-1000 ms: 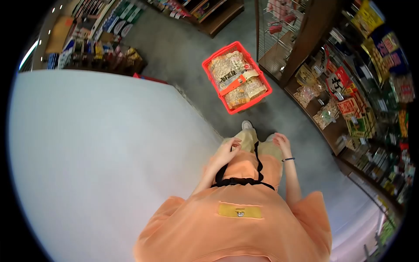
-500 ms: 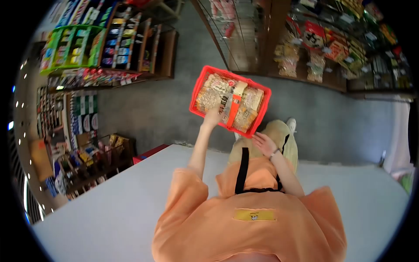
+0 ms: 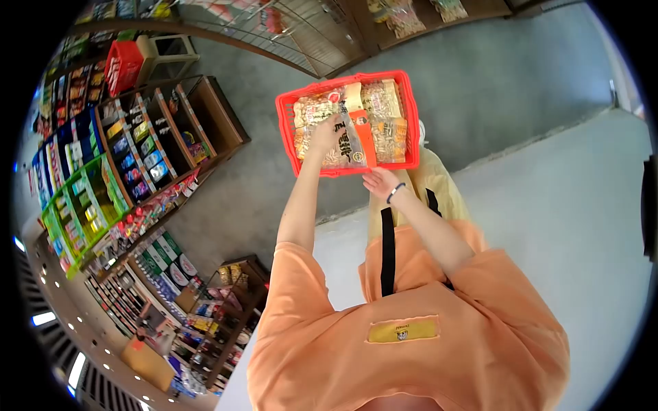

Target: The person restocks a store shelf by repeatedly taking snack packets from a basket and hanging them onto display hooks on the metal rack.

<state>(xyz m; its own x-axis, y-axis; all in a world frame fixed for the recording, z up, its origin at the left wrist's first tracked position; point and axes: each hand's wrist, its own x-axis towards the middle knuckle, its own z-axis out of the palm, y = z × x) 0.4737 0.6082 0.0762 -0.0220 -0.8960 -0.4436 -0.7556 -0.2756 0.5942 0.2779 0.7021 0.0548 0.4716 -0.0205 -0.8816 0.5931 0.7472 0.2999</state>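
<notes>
Red basket point(image 3: 412, 127), ahead of the person's legs point(image 3: 439, 185). Right hand point(image 3: 381, 183): slightly spread at the near rim, contact unclear. Left hand point(image 3: 325, 135): on a packet point(image 3: 351, 149) inside, grip impossible to tell from here. Far right: wooden shelf point(image 3: 484, 9).

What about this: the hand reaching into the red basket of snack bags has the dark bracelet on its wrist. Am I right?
Not quite: the bracelet is on the right hand's wrist, by the near edge. The left hand reaches into the red basket of snack bags, as the head view shows.
</notes>
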